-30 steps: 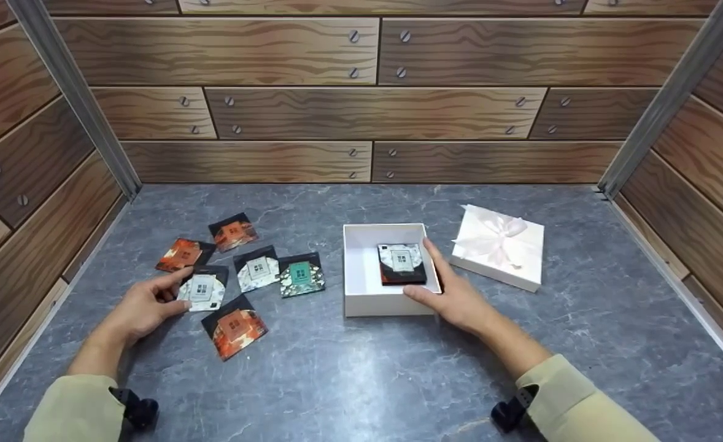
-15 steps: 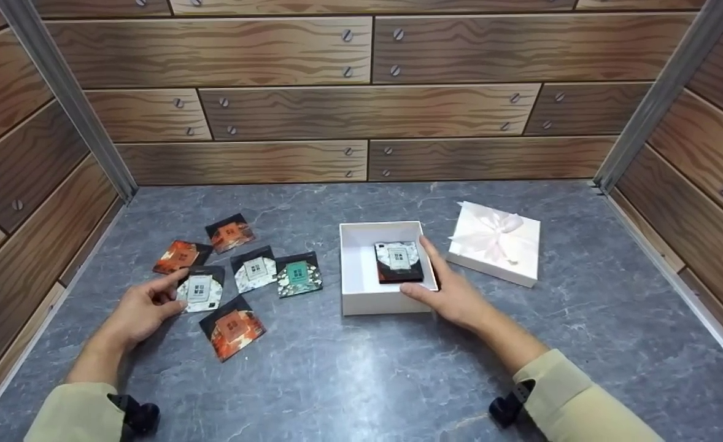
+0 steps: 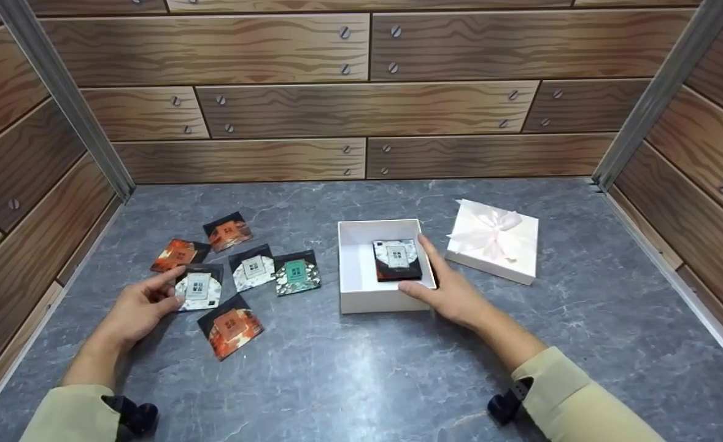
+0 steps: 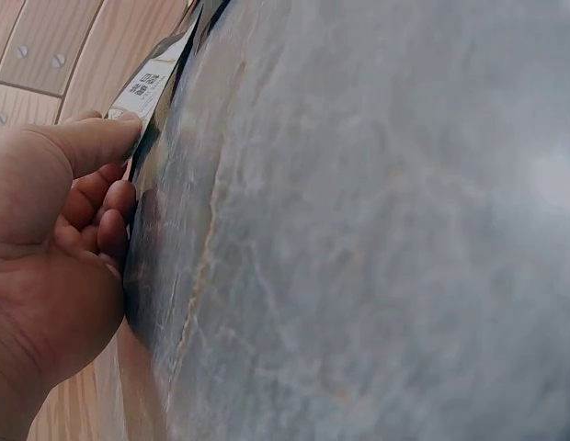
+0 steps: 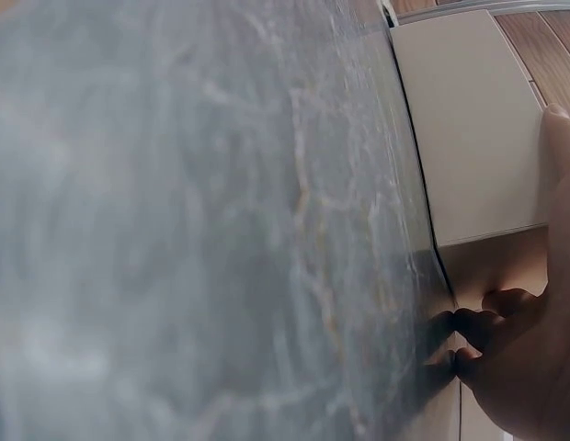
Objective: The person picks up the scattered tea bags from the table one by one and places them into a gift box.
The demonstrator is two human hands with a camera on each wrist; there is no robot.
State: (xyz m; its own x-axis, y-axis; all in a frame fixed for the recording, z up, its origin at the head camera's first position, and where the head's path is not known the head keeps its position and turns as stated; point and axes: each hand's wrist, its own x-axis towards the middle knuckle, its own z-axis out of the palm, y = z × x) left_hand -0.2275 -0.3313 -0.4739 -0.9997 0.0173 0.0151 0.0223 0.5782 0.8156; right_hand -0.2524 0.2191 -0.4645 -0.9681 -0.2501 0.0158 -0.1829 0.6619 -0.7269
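Note:
My left hand point(image 3: 143, 310) is at the left edge of a black-and-white flat square packet point(image 3: 199, 287), index finger at its upper corner and thumb at its lower one. In the left wrist view the thumb presses on the packet point(image 4: 156, 83) and the other fingers curl beside the tabletop. My right hand point(image 3: 453, 291) holds the right front corner of an open white box point(image 3: 371, 301), thumb over the front rim, fingers along the right side. Inside the box lies a small stack of packets point(image 3: 396, 258), a black-and-white one on top.
Around the left hand lie orange packets point(image 3: 231, 326), another white packet point(image 3: 253, 268) and a green packet point(image 3: 297, 273). A white lid with a ribbon bow point(image 3: 493, 239) rests right of the box. Wood-patterned walls point(image 3: 288, 110) enclose the grey marbled tabletop point(image 3: 337, 380).
The head view has shifted slightly, so everything sits a little further left. Both hands stay at the same packet and box corner.

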